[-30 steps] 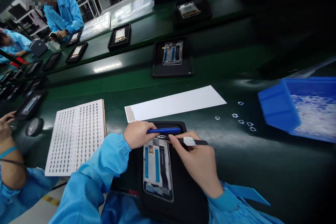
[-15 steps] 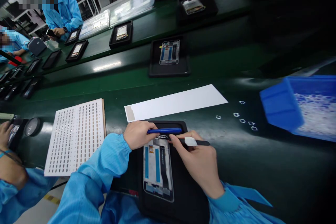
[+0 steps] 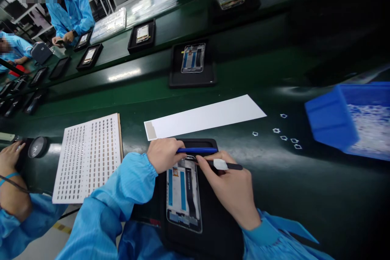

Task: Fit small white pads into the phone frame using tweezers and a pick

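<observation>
the left hand [image 3: 164, 154] has its grip closed round a blue tool [image 3: 198, 150], held crosswise over the top edge of the phone frame [image 3: 183, 195]. the right hand [image 3: 231, 189] pinches a black tool [image 3: 227, 165] with a white tab, its tip meeting the blue one at that edge. the frame lies flat in a black tray [image 3: 219, 227] on the green worktop [image 3: 304, 195]. doing this well likely means bracing both wrists on the tray, pressing lightly, and letting only the tips touch whatever sits between them, which is too small to make out.
</observation>
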The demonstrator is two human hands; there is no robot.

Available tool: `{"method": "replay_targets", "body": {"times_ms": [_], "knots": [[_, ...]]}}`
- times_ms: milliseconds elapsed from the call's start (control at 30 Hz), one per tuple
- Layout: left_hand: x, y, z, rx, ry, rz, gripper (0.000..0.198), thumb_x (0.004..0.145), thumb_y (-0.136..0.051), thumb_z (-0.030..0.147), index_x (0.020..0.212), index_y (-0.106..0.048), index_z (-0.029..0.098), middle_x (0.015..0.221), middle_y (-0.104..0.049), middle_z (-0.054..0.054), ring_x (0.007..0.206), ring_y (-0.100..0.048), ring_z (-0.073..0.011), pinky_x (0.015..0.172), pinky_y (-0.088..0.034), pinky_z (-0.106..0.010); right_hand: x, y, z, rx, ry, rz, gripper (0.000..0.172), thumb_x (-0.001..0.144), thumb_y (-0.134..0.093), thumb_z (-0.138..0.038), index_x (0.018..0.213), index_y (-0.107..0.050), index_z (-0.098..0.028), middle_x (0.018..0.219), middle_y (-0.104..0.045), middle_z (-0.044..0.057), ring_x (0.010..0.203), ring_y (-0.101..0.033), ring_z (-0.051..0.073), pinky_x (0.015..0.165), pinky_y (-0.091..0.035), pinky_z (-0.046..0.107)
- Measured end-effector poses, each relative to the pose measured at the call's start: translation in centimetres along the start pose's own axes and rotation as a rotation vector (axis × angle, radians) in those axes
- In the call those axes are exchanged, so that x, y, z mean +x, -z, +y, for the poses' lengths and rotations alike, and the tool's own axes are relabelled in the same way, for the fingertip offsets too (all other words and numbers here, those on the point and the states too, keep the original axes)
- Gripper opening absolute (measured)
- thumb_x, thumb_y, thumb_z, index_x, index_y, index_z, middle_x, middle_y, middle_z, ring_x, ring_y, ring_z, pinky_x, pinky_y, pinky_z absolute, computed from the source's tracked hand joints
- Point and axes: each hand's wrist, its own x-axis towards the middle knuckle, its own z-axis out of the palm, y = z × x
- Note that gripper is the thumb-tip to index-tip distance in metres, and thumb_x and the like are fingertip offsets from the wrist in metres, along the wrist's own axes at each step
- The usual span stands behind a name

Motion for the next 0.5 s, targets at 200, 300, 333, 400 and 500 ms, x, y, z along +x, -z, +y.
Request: {"method": "replay_targets", "body": {"times_ms": [200,300,333,400,500], "knots": [[0.27,0.57,0.13,0.033,-0.026,-0.047,0.019,0.093,-0.054,0.036,0.101,-0.065,0.024,0.097,-0.07,-0.002,0.094,-0.066,-0.0214,0.077,-0.051,-0.03,-0.03,0.29,0.06,-0.007,0.012,0.027,0.031,0.091,-0.057,-0.047,0.072,-0.059,-0.023,0.066,-0.063,0.001,0.055,-0.061,0.018,0.047,-0.041,0.025],[0.23,0.46,0.04,0.034,-0.031,-0.033,0.019,0.093,-0.054,0.037,0.1,-0.065,0.023,0.097,-0.07,-0.002,0.093,-0.066,-0.0213,0.076,-0.051,-0.03,0.11,0.22,-0.02,-0.02,0.046,0.01,0.03,0.092,-0.057,-0.047,0.074,-0.058,-0.023,0.066,-0.063,0.0,0.056,-0.062,0.018,0.049,-0.042,0.025],[0.22,0.4,0.01,0.035,-0.032,-0.029,0.019,0.093,-0.054,0.037,0.1,-0.065,0.023,0.097,-0.07,-0.002,0.093,-0.066,-0.0214,0.076,-0.051,-0.03,0.15,0.18,-0.07,-0.032,0.061,0.008,0.029,0.092,-0.056,-0.047,0.075,-0.058,-0.023,0.066,-0.063,0.0,0.056,-0.063,0.018,0.049,-0.042,0.024],[0.22,0.31,-0.03,0.04,-0.034,-0.025,0.019,0.093,-0.054,0.037,0.1,-0.065,0.023,0.098,-0.07,-0.002,0.093,-0.066,-0.0218,0.075,-0.051,-0.03,0.19,0.1,-0.16,-0.059,0.092,0.016,0.029,0.094,-0.055,-0.047,0.076,-0.057,-0.023,0.064,-0.063,-0.001,0.055,-0.062,0.017,0.048,-0.041,0.024],[0.24,0.31,-0.04,0.045,-0.038,-0.027,0.019,0.093,-0.053,0.037,0.1,-0.065,0.023,0.099,-0.07,-0.002,0.094,-0.066,-0.0224,0.075,-0.052,-0.031,0.17,0.01,-0.18,-0.089,0.129,0.021,0.031,0.095,-0.053,-0.047,0.076,-0.056,-0.023,0.062,-0.062,-0.002,0.053,-0.062,0.016,0.048,-0.041,0.024]]}}
